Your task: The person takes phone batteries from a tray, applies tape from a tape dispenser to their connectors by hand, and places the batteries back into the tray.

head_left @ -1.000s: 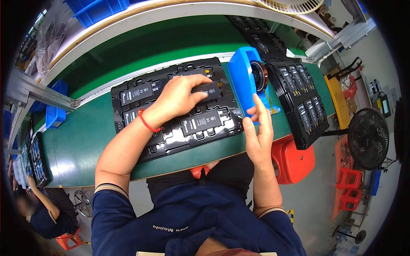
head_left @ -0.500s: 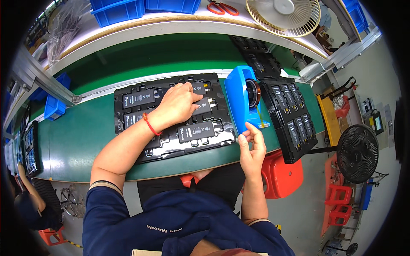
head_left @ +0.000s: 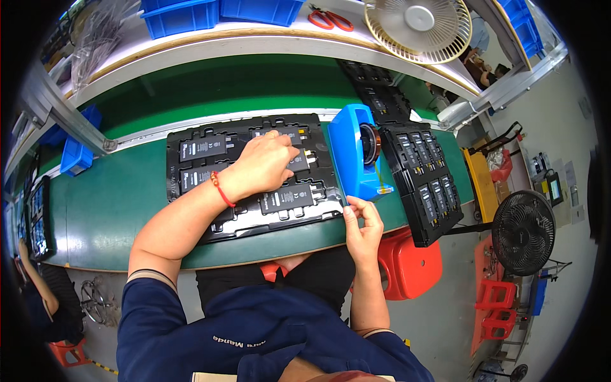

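A black plastic tray [head_left: 238, 230] holds several flat black batteries in its pockets. Across it reaches my left hand [head_left: 264, 164], fingers bent, with thumb and forefinger closed on a battery [head_left: 300, 160] in the middle row at the right; the palm hides part of that battery. Another battery [head_left: 286, 198] lies just below the hand. By the tray's right edge my right hand [head_left: 364, 232] is raised, thumb and forefinger tips close together in a pinch. What sits between them is too small to make out. A blue tape dispenser [head_left: 350, 149] with a brown tape roll [head_left: 370, 144] stands just beyond it.
Right of the dispenser lies a tilted black tray stack [head_left: 417, 219] with more batteries. Over the green bench [head_left: 114, 219] runs a shelf [head_left: 254, 43] with blue bins [head_left: 181, 19], red-handled scissors [head_left: 331, 19] and a fan [head_left: 419, 25]. A red stool [head_left: 417, 267] stands below the bench.
My right hand has moved a little left and down, away from the dispenser toward the tray's edge, its fingertips closer together. My left hand stays over the same battery. The view has shifted slightly.
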A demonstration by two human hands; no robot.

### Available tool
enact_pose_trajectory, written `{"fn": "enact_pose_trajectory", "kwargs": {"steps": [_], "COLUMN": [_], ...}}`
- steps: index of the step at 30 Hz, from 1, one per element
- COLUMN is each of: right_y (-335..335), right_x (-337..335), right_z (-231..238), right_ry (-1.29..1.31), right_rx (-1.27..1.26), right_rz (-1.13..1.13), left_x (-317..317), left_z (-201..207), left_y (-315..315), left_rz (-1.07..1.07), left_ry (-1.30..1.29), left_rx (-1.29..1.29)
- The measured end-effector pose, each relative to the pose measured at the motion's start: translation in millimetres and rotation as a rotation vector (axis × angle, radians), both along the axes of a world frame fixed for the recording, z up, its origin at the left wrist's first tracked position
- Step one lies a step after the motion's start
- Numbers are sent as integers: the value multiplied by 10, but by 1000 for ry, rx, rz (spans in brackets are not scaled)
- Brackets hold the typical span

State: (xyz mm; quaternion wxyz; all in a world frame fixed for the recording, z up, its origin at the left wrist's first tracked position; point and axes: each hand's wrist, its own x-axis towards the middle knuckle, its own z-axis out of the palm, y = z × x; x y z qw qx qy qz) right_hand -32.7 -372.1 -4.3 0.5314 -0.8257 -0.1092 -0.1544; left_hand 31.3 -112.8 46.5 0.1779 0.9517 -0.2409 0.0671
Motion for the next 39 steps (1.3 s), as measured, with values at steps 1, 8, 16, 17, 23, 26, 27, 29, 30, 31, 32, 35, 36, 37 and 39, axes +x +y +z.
{"fn": "enact_pose_trajectory", "kwargs": {"steps": [1, 8, 16, 17, 23, 26, 27, 29, 30, 31, 32, 35, 36, 37, 39], "right_y": [5, 66, -57, -59, -142, -239, -271, -282, -259, -294, -406, -160, -85, -140, -227], "right_x": [-22, -47, -49, -44, -19, 26, 53, 115, 118, 91, 57, 149, 128, 80, 76], "right_z": [18, -47, -137, -158, -233, -360, -409, -448, -435, -431, -458, -435, -418, -367, -397], "right_ry": [12, 18, 8, 20, -4, -122, -200, -416, -413, -404, -406, -485, -472, -452, -459], "right_rx": [5, -10, -48, -37, -23, -69, -130, -335, -367, -409, -440, -377, -397, -434, -466], "right_rz": [-5, -2, -48, -49, -114, -175, -193, -171, -147, -140, -174, -115, -97, -118, -121], "left_x": [7, 23, 16, 12, 0, -141, -245, -532, -707, -816, -820, -1099, -1152, -1122, -1006], "left_z": [-12, 28, 54, 48, 68, 373, 512, 894, 1110, 1224, 1280, 1416, 1419, 1374, 1235], "left_y": [-35, 95, 126, 114, 46, -38, -53, -71, -109, -183, -272, -261, -153, -193, -57], "left_rz": [-17, -109, -120, -123, -174, -128, -137, -320, -405, -433, -630, -1170, -1260, -1272, -1269], "left_ry": [-32, -131, -72, -75, -226, 11, 190, 371, 438, 413, 425, 399, 402, 390, 355], "left_rx": [57, 120, 27, 26, -124, -613, -854, -1273, -1468, -1530, -1553, -1838, -1784, -1806, -1857]}}
